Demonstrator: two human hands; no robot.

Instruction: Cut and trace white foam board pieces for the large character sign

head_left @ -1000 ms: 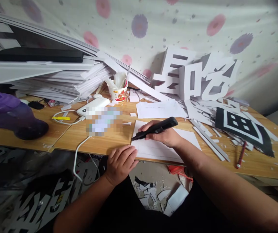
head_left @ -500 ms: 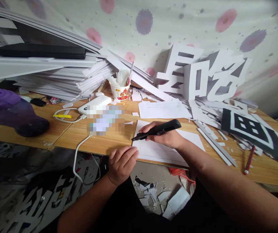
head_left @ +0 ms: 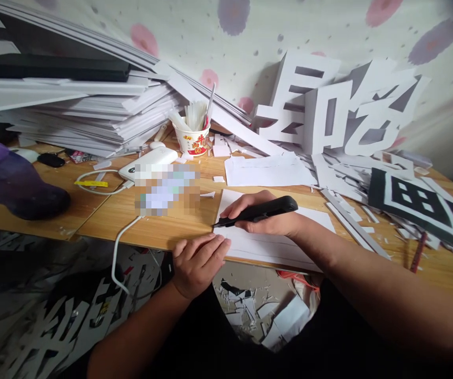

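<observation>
My right hand [head_left: 268, 215] is wrapped round a black cutter [head_left: 258, 211], its tip pointing left at the left edge of a white sheet [head_left: 258, 246]. The sheet lies at the table's front edge and has a thin line along its lower part. My left hand [head_left: 200, 263] rests palm down on the table edge and the sheet's near left corner, fingers laid flat and holding nothing. Just behind the sheet lies a second white piece [head_left: 269, 171].
A paper cup [head_left: 192, 139] of strips, a white power bank [head_left: 147, 162] with a cable, and stacked white boards [head_left: 92, 113] stand at back left. White cut-out characters [head_left: 329, 118], a black template [head_left: 420, 202] and scraps lie right. A purple sleeve [head_left: 9, 179] is far left.
The view has shifted slightly. The cutter's tip has moved a little at the sheet's left edge, and my left hand's fingers lie slightly further over the sheet's corner.
</observation>
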